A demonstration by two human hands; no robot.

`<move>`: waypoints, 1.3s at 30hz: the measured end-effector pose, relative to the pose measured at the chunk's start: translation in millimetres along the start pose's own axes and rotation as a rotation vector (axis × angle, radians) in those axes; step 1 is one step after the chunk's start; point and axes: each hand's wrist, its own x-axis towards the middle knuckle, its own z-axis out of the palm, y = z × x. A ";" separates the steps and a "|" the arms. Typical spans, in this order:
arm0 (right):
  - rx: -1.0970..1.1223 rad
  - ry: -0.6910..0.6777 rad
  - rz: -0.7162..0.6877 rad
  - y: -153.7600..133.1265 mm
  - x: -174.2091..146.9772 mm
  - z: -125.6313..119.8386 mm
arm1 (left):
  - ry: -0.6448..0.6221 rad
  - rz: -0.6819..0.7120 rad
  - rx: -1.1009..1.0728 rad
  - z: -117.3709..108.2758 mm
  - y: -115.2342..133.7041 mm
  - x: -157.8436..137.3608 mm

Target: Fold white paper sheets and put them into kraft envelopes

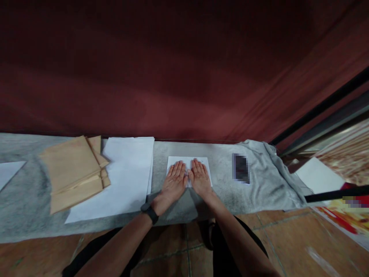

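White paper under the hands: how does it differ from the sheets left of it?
The paper is much smaller than the sheets. The left hand and right hand lie flat on the paper; a brown pile partly covers the sheets. Both are white, on grey cloth.

In front of you is one long tabletop [25, 204], covered with a grey cloth [265, 173], which is wrinkled at the right end. On this cloth you have, from left to right: a corner of white paper [10, 172], some brown paper pieces [72, 165] partly over large white sheets [131, 173], a small white paper [188, 162], and a dark object [241, 168], its details blurred.
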 end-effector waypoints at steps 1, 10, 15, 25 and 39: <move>-0.017 0.017 0.005 3.9 -0.6 1.4 | 0.006 -0.022 -0.003 -0.8 -2.8 -0.1; -0.094 0.114 0.103 25.4 -11.8 2.6 | -0.001 -0.125 -0.022 -4.7 -16.1 -2.5; -0.077 0.074 0.164 31.4 -12.7 -9.1 | -0.006 -0.144 -0.017 -6.1 -22.5 -4.9; 0.174 -0.104 0.464 57.7 11.2 -49.4 | -0.026 -0.115 -0.028 -5.2 -27.8 -9.4; 0.384 -0.217 0.416 58.8 18.1 -43.9 | 0.012 -0.123 -0.052 -12.2 -21.1 -17.3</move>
